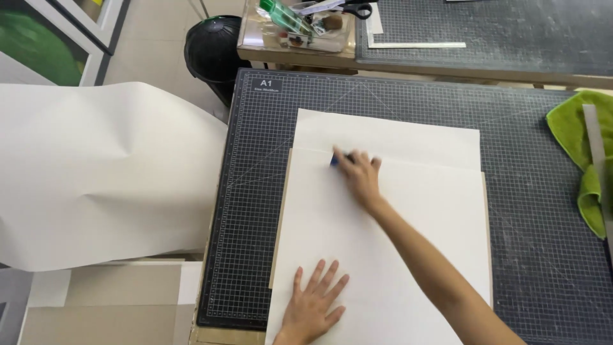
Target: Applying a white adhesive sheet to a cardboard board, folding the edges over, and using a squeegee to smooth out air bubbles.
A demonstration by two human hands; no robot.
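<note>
A large white sheet [408, 211] lies over a tan board [281, 217] on a dark gridded cutting mat [255, 191]. My right hand [359, 176] is closed on a small blue tool [334, 159] and presses it on the sheet near the board's far edge. My left hand [313, 305] lies flat with fingers spread on the near part of the sheet, holding it down.
A big curled white paper [96, 172] hangs off to the left. A black bin [214, 51] stands beyond the mat's far left corner. A green cloth [578, 144] and metal ruler [597, 150] lie at right. A tray [300, 29] of tools and scissors [357, 9] sits on the far table.
</note>
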